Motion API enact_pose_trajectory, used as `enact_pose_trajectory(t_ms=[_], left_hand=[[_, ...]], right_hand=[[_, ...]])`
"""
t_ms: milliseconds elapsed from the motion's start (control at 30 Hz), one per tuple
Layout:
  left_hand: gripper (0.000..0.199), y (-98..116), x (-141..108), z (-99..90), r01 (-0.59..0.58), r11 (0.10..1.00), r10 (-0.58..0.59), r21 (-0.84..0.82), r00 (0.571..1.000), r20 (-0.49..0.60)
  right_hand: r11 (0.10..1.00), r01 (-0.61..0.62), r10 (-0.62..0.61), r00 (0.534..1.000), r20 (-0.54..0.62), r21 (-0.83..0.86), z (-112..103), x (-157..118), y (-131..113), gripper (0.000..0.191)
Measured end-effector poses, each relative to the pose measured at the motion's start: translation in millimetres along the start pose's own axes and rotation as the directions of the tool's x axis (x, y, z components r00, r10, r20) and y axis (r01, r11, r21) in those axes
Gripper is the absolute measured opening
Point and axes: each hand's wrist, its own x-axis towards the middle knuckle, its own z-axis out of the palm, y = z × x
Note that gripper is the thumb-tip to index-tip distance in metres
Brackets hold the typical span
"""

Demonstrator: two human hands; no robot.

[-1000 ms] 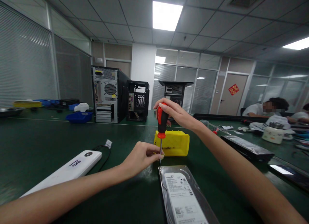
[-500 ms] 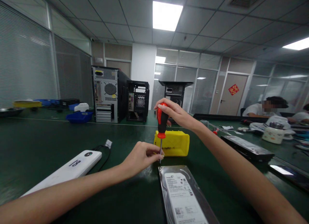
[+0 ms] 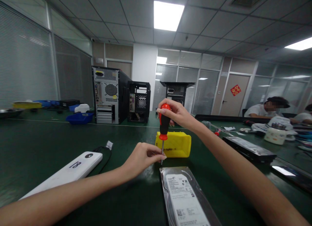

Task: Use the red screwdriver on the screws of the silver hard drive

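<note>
A red and black screwdriver (image 3: 164,123) stands upright, its tip at the far left corner of a silver hard drive (image 3: 182,193). My right hand (image 3: 175,111) is closed around the top of the handle. Lower down, the fingers of my left hand (image 3: 143,157) pinch the metal shaft just above the tip. The drive lies flat on the green table with its white label up. Whether a screw sits under the tip is too small to tell. Just behind the shaft is a yellow plastic bin (image 3: 177,144).
A white power bank (image 3: 70,170) marked 18 lies left, with a black cable. Computer cases (image 3: 109,96) stand at the back beside a blue tray (image 3: 80,118). To the right are another drive (image 3: 251,149), a phone (image 3: 290,172) and a cream pot (image 3: 275,135). People sit at far right.
My right hand's fingers have shifted slightly around the screwdriver handle. The left hand, the shaft and the hard drive stay in place.
</note>
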Motion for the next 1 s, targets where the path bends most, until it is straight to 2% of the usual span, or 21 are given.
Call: enact_pose_trajectory(t_ms=[133,233,333,500,633,767,867,1000], left_hand=[[0.016,5,-2,-0.7,-0.018,0.999,0.018,0.028,1.000,-0.004],[0.016,7,-3,-1.5,-0.030,0.998,0.030,0.058,1.000,0.004],[0.017,6,-3,-1.9,-0.038,0.997,0.038,0.073,0.999,0.009],[0.020,4,-2,-2.1,-0.037,0.996,0.035,0.081,0.999,0.022],[0.020,5,-2,-1.8,-0.044,0.994,0.041,0.097,0.999,0.028],[0.019,4,-2,-0.3,-0.018,0.996,0.017,0.093,1.000,0.006],[0.019,2,0,1.0,0.021,1.000,-0.021,0.023,1.000,-0.001],[0.027,-1,2,1.7,0.087,0.991,-0.089,-0.102,0.996,-0.014]], right_hand=[[0.998,0.014,-0.018,0.998,-0.052,-0.066,1,-1,-3,0.028],[0.998,0.033,-0.036,0.998,-0.058,-0.048,3,-1,-6,0.027],[0.999,0.021,-0.021,1.000,0.001,0.027,1,-3,-10,0.030],[0.995,0.014,-0.031,0.985,0.170,0.101,-10,-6,-15,0.030],[0.992,0.003,-0.029,0.977,0.210,0.126,-13,-5,-14,0.030],[0.997,0.013,-0.022,0.991,0.135,0.071,-8,-3,-12,0.025],[0.995,0.052,-0.048,0.998,0.044,-0.091,-6,-2,-11,0.024],[0.942,0.081,-0.103,0.993,-0.051,-0.326,-3,-3,-12,0.027]])
